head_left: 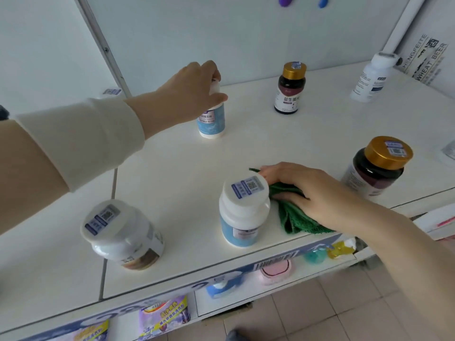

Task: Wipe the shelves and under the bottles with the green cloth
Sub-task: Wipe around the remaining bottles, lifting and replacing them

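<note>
My left hand (194,92) grips the white cap of a blue-and-white bottle (212,123) that stands on the white shelf (172,168) toward the back. My right hand (312,193) presses flat on the green cloth (295,217), which lies bunched on the shelf near the front edge. Right beside the cloth, on its left, stands another blue-and-white bottle (242,210) with a white cap. The cloth's middle is hidden under my palm.
A white bottle (123,235) stands front left. Two dark bottles with gold caps stand at the back (290,88) and at the right (376,166). A white bottle (371,77) stands at the far right. Lower shelves (246,299) hold packets and small items.
</note>
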`<action>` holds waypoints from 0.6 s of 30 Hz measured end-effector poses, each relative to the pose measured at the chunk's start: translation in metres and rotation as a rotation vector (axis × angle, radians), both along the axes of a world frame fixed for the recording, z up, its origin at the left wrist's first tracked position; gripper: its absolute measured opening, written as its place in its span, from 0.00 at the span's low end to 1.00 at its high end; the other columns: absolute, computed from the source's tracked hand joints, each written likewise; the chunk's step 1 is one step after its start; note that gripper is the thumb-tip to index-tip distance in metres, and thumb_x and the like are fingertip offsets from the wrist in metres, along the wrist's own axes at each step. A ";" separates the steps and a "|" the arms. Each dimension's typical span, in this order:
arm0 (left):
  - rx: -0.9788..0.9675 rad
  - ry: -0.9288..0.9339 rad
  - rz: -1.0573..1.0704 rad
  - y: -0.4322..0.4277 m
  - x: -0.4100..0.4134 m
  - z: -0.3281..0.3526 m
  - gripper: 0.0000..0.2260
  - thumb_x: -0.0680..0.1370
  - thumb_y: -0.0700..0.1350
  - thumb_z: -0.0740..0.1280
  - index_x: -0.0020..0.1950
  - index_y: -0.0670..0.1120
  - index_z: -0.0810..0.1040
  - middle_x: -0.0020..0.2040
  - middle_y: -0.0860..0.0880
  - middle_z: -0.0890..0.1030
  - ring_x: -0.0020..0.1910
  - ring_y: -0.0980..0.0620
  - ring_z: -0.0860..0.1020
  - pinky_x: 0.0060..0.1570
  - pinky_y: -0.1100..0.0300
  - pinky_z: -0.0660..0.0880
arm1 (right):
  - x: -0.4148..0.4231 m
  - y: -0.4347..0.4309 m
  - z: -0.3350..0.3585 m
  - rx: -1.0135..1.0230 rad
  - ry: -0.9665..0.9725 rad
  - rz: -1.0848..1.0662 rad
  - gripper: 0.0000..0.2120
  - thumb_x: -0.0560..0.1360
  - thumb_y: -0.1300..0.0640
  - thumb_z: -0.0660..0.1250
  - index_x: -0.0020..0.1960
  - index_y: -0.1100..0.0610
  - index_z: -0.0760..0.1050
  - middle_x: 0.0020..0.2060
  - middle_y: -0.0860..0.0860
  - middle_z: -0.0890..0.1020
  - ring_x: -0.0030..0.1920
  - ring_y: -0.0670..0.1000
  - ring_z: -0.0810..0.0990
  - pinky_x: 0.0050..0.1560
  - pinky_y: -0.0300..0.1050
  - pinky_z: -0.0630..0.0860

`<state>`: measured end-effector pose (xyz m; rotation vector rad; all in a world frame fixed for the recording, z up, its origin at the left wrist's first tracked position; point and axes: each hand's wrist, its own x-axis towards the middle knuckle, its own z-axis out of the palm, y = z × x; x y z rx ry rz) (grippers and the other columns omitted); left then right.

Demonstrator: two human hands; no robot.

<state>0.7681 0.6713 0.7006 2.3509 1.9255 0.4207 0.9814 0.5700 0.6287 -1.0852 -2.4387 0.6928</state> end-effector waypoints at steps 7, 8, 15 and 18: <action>0.093 -0.072 -0.008 -0.057 0.018 0.036 0.23 0.76 0.57 0.61 0.69 0.51 0.65 0.65 0.48 0.72 0.64 0.48 0.72 0.59 0.57 0.68 | 0.018 -0.024 -0.003 0.032 0.028 0.002 0.12 0.74 0.63 0.64 0.55 0.54 0.77 0.55 0.37 0.74 0.56 0.27 0.67 0.58 0.18 0.60; 0.062 -0.116 -0.045 -0.074 0.022 0.043 0.21 0.76 0.58 0.60 0.66 0.53 0.68 0.61 0.53 0.75 0.59 0.52 0.74 0.54 0.62 0.70 | 0.019 -0.026 -0.003 0.040 0.028 -0.008 0.12 0.74 0.63 0.64 0.56 0.53 0.77 0.55 0.37 0.74 0.56 0.30 0.68 0.57 0.18 0.60; -0.206 -0.117 -0.171 -0.180 0.041 0.028 0.27 0.64 0.67 0.58 0.61 0.61 0.71 0.53 0.65 0.73 0.50 0.67 0.73 0.49 0.76 0.66 | 0.018 -0.032 -0.007 0.096 0.019 -0.078 0.14 0.75 0.60 0.62 0.59 0.51 0.75 0.56 0.40 0.74 0.56 0.37 0.70 0.54 0.24 0.62; -0.161 -0.084 -0.135 -0.184 0.039 0.010 0.21 0.70 0.60 0.63 0.62 0.59 0.70 0.58 0.60 0.74 0.52 0.61 0.72 0.45 0.72 0.67 | 0.016 -0.033 -0.009 0.126 0.013 -0.094 0.14 0.76 0.60 0.61 0.60 0.51 0.74 0.59 0.45 0.76 0.57 0.40 0.71 0.56 0.29 0.61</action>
